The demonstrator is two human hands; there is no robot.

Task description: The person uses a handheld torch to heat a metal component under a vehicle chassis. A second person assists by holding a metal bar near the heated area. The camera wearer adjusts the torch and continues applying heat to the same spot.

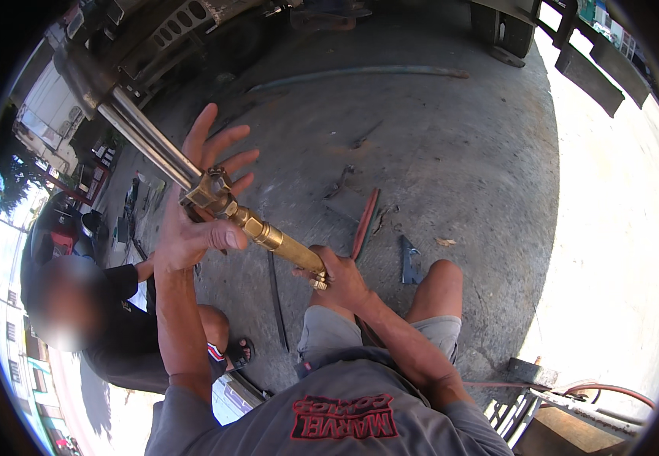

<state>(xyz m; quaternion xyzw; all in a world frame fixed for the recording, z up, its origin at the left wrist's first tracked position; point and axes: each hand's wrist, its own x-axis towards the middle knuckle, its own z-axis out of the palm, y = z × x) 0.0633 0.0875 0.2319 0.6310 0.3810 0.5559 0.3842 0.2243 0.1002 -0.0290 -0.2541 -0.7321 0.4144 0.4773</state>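
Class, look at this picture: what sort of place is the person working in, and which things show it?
Probably an open-air repair or metalwork yard. A brass cutting torch is in hand, metal scraps lie on stained concrete ground, and hoses run beside a heavy vehicle frame.

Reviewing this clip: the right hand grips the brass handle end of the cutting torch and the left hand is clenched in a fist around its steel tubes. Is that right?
Not quite. The right hand does grip the brass handle end of the cutting torch, but the left hand is not a fist: its fingers are spread open, with only the thumb and palm against the brass valve block where the steel tubes begin. The head view shows this.
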